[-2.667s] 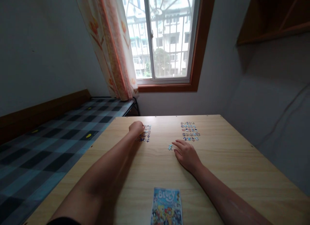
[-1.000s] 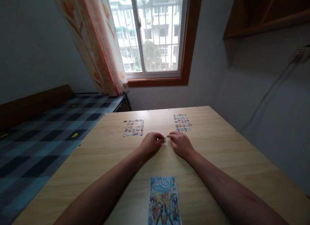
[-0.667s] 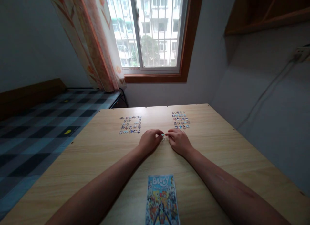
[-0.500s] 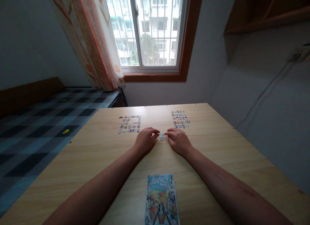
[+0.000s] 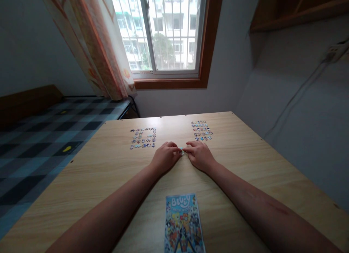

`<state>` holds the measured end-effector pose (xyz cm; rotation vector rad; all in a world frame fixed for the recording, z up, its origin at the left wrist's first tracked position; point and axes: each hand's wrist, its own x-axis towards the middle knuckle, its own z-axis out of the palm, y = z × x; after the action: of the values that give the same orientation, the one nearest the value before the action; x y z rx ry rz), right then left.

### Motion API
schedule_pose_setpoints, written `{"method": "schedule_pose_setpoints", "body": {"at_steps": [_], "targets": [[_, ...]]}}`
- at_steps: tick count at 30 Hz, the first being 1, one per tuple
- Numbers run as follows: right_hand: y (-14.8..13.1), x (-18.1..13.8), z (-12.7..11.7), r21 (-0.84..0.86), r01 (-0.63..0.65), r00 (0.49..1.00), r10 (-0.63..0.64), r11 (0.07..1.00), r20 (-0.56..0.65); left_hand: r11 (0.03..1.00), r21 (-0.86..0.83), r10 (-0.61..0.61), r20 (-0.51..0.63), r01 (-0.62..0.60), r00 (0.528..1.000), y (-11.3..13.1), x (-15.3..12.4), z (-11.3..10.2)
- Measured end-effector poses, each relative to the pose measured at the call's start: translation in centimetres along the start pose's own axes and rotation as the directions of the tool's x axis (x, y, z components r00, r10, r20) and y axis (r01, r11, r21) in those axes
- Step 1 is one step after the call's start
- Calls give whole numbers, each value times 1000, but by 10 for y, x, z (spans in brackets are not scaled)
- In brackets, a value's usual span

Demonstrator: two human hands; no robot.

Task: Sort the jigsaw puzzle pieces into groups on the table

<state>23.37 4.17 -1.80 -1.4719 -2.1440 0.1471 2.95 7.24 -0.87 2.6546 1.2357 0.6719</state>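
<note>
Between my two hands, a small joined cluster of light blue jigsaw puzzle pieces [image 5: 182, 153] lies on the wooden table [image 5: 103, 187], partly covered by fingertips. My left hand [image 5: 167, 157] has its thumb and fingers pinched together at the cluster's left side. From the right, my right hand [image 5: 200, 155] reaches the cluster's upper right edge with its index finger and thumb drawn in, the other fingers bent. Nearer to me, between my forearms, a blue picture sheet [image 5: 183, 224] with "BLUEY" on it lies flat.
Loose puzzle pieces [image 5: 143, 139] form a rough square at the back left. Several short rows of puzzle pieces [image 5: 201, 130] lie at the back right. A bed with a checked cover [image 5: 54, 136] adjoins the left side; a window [image 5: 174, 35] is ahead, a wall shelf [image 5: 294, 24] upper right.
My hands have come closer together, and their fingertips now touch the small cluster and cover part of it. The camera view has shifted slightly.
</note>
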Motion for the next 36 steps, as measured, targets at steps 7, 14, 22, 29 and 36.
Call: {"method": "schedule_pose_setpoints", "body": {"at_steps": [7, 14, 22, 29, 36], "targets": [[-1, -1, 0, -10, 5, 1000, -5, 1000, 5, 1000, -15, 11, 26, -10, 1000, 1, 0, -2], [-3, -1, -1, -18, 17, 1000, -17, 1000, 2, 1000, 30, 9, 27, -10, 1000, 5, -1, -2], [0, -1, 1, 61, 5, 998, -1, 998, -57, 998, -41, -48, -22, 48, 999, 4, -2, -3], [4, -1, 3, 122, -6, 994, 20, 993, -111, 997, -20, -82, -66, 81, 994, 3, -1, -7], [4, -2, 2, 170, -16, 988, 42, 985, -150, 1000, 12, 24, -22, -24, 999, 11, -4, -11]]}}
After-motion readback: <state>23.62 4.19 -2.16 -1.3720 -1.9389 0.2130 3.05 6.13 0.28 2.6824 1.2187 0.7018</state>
